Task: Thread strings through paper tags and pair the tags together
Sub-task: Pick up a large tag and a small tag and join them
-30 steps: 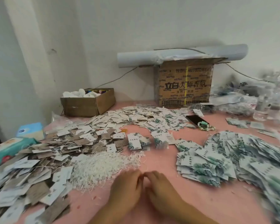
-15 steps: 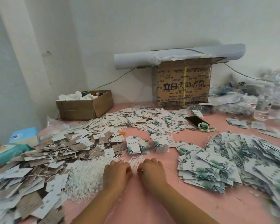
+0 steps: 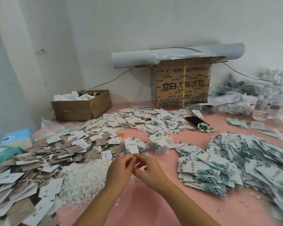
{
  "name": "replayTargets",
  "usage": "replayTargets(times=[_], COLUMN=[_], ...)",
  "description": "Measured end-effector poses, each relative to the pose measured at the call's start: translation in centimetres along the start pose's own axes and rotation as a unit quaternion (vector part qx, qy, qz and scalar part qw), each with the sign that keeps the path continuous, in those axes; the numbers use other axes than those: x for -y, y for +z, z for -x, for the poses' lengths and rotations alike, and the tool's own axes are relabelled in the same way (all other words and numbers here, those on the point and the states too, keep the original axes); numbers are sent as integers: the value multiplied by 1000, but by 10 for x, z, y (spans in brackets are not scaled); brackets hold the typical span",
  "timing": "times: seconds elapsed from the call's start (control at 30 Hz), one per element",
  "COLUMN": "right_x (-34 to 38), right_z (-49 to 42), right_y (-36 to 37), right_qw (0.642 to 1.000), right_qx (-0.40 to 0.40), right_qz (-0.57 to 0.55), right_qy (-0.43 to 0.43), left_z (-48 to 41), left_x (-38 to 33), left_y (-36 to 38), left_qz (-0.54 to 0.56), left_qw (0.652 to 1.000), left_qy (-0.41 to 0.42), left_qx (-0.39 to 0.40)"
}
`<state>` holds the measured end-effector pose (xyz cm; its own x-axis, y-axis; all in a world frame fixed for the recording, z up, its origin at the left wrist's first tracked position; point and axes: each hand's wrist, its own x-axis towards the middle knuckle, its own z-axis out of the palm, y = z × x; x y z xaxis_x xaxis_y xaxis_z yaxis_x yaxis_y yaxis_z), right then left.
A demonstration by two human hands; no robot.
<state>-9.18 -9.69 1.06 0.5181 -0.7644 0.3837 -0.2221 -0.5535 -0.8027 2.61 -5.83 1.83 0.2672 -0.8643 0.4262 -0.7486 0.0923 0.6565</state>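
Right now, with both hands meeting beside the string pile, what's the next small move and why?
Probably send the right hand to the small tag stack just beyond the fingertips: it and the left hand seem to pinch one string, and neither holds a tag.

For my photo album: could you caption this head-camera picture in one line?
Left hand and right hand pinch a string over a pink table heaped with tags and a string pile.
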Motion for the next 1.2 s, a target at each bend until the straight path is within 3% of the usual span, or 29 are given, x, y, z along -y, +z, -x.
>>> replayTargets(times=[0.1, 0.27, 0.47, 0.63, 0.83, 1.03, 1.2], right_x=[-5, -9, -19, -30, -36, -41, -31], right_z=[1, 0, -2, -4, -5, 1, -3], right_y=[3, -6, -10, -22, -43, -60, -58], right_qw=[996, 992, 987, 972, 946, 862, 765], right_qx=[-50, -89, -110, -189, -249, -251, -265], right_qz=[-73, -85, 113, 113, -103, -342, -548], right_qy=[9, 41, 17, 86, 183, 278, 212], left_z=[-1, -1, 0, 1, -5, 0, -2], left_x=[-3, 0, 2, 10, 17, 22, 20], left_y=[4, 3, 2, -2, -2, 4, 8], left_qz=[31, 38, 170, 239, 263, 267, 226], left_qw=[999, 999, 984, 967, 957, 955, 967], left_qy=[-6, -7, -58, -93, -123, -128, -118], left_qx=[-8, -17, 11, -13, -10, -5, 16])
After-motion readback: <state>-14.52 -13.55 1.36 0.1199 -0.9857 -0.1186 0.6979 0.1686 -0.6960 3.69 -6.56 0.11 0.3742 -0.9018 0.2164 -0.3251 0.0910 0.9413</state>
